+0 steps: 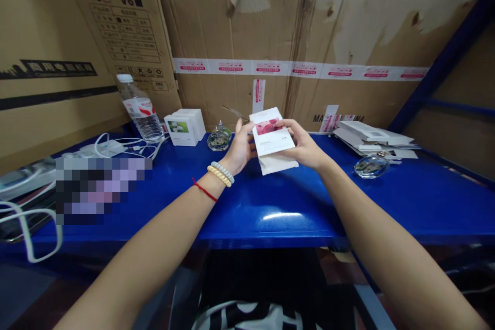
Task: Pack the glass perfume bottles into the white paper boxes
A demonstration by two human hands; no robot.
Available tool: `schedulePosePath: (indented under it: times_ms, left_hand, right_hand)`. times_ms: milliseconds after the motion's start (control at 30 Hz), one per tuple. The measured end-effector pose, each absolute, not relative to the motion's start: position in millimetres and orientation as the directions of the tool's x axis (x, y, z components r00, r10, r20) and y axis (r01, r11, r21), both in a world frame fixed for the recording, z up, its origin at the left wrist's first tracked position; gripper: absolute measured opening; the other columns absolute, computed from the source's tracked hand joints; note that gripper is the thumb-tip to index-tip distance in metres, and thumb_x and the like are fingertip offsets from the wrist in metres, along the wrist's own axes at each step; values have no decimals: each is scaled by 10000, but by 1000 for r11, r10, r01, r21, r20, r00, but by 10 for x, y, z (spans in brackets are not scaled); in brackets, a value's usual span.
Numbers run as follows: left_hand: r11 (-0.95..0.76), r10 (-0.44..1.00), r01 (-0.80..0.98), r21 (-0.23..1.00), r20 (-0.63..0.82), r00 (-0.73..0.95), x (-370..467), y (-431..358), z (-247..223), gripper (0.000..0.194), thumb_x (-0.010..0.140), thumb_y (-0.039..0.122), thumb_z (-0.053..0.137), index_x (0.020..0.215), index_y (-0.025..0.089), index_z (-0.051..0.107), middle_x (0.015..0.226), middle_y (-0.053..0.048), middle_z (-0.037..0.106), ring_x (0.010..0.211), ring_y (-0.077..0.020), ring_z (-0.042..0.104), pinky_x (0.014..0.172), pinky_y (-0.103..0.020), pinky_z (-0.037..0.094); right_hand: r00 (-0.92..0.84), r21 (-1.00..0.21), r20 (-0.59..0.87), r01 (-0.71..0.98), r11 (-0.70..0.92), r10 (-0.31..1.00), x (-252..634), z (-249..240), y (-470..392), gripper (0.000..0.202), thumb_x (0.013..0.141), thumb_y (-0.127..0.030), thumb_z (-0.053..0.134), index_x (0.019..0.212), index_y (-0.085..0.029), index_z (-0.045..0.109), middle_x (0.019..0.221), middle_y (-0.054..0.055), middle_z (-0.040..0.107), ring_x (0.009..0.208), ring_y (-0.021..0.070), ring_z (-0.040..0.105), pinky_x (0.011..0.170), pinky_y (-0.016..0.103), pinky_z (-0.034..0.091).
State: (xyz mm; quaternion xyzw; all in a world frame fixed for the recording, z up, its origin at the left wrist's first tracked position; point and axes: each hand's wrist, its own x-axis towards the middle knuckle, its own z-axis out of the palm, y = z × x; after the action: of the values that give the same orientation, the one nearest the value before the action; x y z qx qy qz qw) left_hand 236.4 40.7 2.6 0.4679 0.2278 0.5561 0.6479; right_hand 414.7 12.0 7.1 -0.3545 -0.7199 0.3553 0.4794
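Note:
A small white carton (275, 140) with a pink flower picture is held over the blue tabletop, tilted, its near-end flap standing open. My right hand (303, 145) grips its right side, fingers on the printed face and thumb near the open end. At the left edge, my left hand (240, 148) has its thumb against the carton and its other fingers partly hidden behind it. Just left of that hand stand clear glass bottles (219, 139), which look like perfume bottles. White boxes (184, 128), one with a green picture, stand farther left.
A water bottle (141, 108) leans at the back left, near white cables (104, 147). Flattened white cartons (373, 136) are piled at the right, with another glass bottle (372, 166) before them. Large cardboard sheets (240, 20) wall the back of the blue table (266, 191).

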Motion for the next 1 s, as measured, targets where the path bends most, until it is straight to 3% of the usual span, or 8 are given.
schedulePosePath:
  times_ms: [100,233,367,567,667,767,867,1000]
  left_hand:
    - [-61,887,-471,880,264,379,2330,330,47,1004,731,274,663,1525,371,55,1086,-48,700,694,-167,657,747,-390,545]
    - [-121,804,-412,903,333,493,2272,303,40,992,594,111,704,1471,378,325,1153,-53,673,751,-166,650,780,-360,540]
    - [-151,789,-355,923,329,519,2239,365,8,777,611,162,704,1346,329,518,927,-40,705,679,-164,627,673,-332,545]
    - [-210,839,-266,941,313,446,2254,367,11,642,619,193,722,1241,277,584,693,-4,664,557,-138,577,566,-290,512]
    - [-222,853,-283,933,326,407,2259,369,8,601,620,204,731,1200,273,593,777,-18,686,605,-156,602,586,-306,521]
    - [-232,869,-328,916,347,352,2244,405,-1,568,622,219,739,1170,280,601,913,-33,692,661,-172,630,633,-338,540]
    - [-221,890,-335,916,330,315,2223,440,1,565,636,247,733,1180,271,582,867,-29,687,602,-167,627,623,-341,533]
    - [-236,901,-319,918,330,283,2216,453,12,565,644,266,715,1185,249,552,814,-27,683,549,-168,629,521,-283,480]
  right_hand:
    - [-114,-866,470,135,482,875,4139,117,114,653,632,-302,775,1195,-280,446,1128,40,618,992,209,613,837,338,521]
    - [-26,-900,418,125,418,908,4145,147,121,661,616,-322,768,1180,-286,425,1093,35,627,976,218,617,815,352,533]
    - [-73,-908,390,133,396,918,4133,144,119,667,608,-323,777,1167,-281,414,1099,35,634,1017,229,616,833,369,530]
    - [-95,-891,422,140,432,902,4108,137,108,622,605,-321,792,1118,-264,444,1140,40,629,1070,221,593,893,366,510]
    - [-114,-887,423,147,437,899,4134,129,118,705,596,-301,797,1214,-265,458,1207,54,603,1051,215,588,849,340,529]
    - [-173,-909,377,121,400,910,4173,132,117,887,642,-355,776,1415,-317,343,1266,71,565,1003,207,588,726,303,546]
    - [-238,-937,326,50,347,915,4205,146,100,957,696,-430,728,1504,-336,224,1149,60,598,900,185,605,644,284,540]
    - [-291,-931,354,-21,364,889,4223,145,90,970,682,-474,748,1502,-300,260,1064,52,598,860,174,613,650,282,547]
